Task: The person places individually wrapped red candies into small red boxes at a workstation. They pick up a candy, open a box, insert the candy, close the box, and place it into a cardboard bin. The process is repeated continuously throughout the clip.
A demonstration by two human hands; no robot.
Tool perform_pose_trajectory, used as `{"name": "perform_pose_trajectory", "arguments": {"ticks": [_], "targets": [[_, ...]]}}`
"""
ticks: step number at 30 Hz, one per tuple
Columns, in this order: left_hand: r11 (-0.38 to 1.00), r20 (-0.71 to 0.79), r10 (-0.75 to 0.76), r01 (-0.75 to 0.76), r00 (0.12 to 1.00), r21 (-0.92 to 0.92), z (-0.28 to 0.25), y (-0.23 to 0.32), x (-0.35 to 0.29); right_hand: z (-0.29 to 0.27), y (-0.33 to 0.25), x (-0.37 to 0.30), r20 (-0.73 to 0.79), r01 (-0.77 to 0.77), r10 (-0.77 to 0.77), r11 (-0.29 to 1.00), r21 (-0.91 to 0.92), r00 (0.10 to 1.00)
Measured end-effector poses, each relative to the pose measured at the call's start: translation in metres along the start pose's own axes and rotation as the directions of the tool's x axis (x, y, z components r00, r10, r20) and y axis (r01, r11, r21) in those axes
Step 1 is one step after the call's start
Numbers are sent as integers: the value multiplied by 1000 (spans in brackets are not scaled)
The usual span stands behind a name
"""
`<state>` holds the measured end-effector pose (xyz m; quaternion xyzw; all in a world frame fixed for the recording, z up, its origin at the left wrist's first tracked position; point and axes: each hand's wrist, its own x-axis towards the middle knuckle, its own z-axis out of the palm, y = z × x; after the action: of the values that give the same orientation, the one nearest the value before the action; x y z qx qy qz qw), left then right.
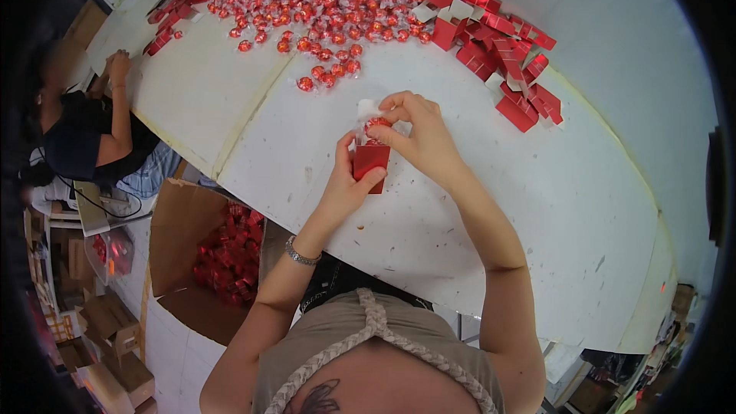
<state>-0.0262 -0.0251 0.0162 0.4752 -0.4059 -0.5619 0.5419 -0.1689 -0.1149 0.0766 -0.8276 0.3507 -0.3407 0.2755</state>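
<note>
My left hand [351, 184] is wrapped round a small red carton [371, 162], held upright over the white table with its pale top flap [368, 108] raised. At the carton's mouth, my right hand [418, 132] pinches a wrapped candy [376, 126] in red foil and clear film between thumb and fingers. Part of that candy is hidden by the fingers. Whatever lies deeper in the carton cannot be seen.
A large heap of wrapped candies [322, 0] covers the table's far side, a few strays nearer. Red cartons [498, 50] pile at the far right. A cardboard box [172, 241] of red cartons stands below the left edge. Another person [96, 126] sits at far left.
</note>
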Motion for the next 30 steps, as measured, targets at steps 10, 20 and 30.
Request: {"name": "perform_pose_trajectory", "arguments": {"ticks": [10, 20, 30], "targets": [[936, -76, 311, -292, 947, 196, 2, -7, -10, 10, -7, -27, -173, 171, -194, 975, -141, 966], [932, -35, 287, -270, 957, 241, 12, -2, -17, 48, 14, -52, 23, -243, 319, 670, 701, 948], [913, 8, 245, -234, 969, 335, 6, 4, -26, 25, -14, -36, 78, -274, 312, 659, 701, 947]]}}
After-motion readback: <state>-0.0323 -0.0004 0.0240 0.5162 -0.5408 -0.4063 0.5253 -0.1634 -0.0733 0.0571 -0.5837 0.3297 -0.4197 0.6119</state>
